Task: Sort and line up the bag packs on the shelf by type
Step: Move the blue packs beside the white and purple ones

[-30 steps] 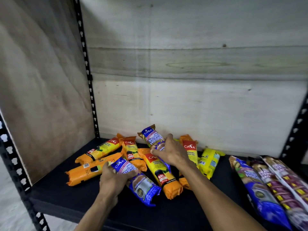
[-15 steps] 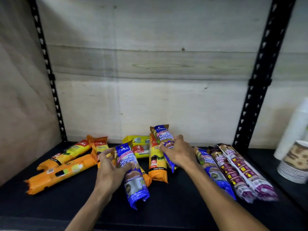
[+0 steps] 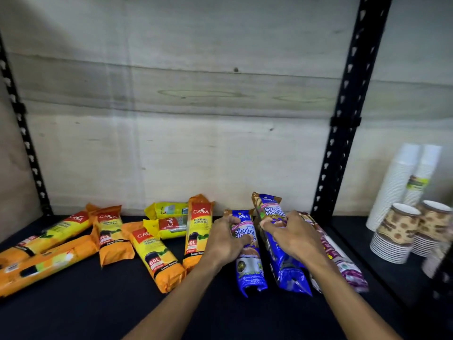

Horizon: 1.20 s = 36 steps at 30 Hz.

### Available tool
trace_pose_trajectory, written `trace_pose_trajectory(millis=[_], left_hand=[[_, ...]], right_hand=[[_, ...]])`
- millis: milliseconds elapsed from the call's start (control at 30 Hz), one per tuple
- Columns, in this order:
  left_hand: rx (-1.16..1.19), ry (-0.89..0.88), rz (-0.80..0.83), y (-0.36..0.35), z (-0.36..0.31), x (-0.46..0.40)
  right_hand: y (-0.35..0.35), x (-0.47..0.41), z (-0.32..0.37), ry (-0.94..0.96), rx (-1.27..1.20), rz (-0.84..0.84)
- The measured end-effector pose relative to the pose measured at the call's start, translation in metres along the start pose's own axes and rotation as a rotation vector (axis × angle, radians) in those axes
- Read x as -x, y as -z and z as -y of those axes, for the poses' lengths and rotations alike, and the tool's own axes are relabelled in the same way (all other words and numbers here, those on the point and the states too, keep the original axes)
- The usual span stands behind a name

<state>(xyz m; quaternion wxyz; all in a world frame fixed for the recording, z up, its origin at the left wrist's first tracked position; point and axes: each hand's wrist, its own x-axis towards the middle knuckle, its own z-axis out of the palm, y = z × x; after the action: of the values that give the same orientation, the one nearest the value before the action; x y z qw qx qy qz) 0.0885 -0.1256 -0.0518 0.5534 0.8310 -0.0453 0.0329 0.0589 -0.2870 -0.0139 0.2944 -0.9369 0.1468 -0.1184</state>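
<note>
Two forearms enter from the lower frame. Your left hand (image 3: 226, 238) grips a blue Singlet pack (image 3: 247, 251) lying on the dark shelf (image 3: 98, 310); your right hand (image 3: 291, 235) curls round a second blue pack (image 3: 279, 244) just right of it. Purple packs (image 3: 343, 263) lie right of that. Orange packs (image 3: 157, 253) are scattered left of centre, yellow packs (image 3: 169, 218) behind them. Paper cup stacks (image 3: 397, 231) stand far right, beyond the black upright (image 3: 343, 119).
</note>
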Motion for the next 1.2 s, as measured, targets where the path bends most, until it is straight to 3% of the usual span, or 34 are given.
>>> trace_pose_trajectory(millis=[300, 600, 767, 900, 1000, 1200], left_hand=[[-0.291, -0.097, 0.025, -0.026, 0.005, -0.016], [-0.589, -0.199, 0.228, -0.013, 0.025, -0.004], [-0.610, -0.170, 0.308, -0.006, 0.028, -0.002], [-0.486, -0.023, 0.287, -0.002, 0.018, -0.002], [-0.133, 0.159, 0.346, -0.003, 0.014, 0.002], [0.080, 0.227, 0.345, -0.010, 0.010, 0.006]], right_hand=[[-0.012, 0.002, -0.008, -0.028, 0.013, 0.032], [-0.021, 0.015, 0.000, 0.002, 0.077, 0.054], [-0.024, 0.017, -0.001, -0.006, 0.037, 0.124], [-0.024, 0.013, -0.004, -0.010, 0.055, 0.148], [-0.023, 0.007, -0.003, 0.007, 0.085, 0.149], [-0.019, 0.001, -0.003, 0.011, 0.115, 0.146]])
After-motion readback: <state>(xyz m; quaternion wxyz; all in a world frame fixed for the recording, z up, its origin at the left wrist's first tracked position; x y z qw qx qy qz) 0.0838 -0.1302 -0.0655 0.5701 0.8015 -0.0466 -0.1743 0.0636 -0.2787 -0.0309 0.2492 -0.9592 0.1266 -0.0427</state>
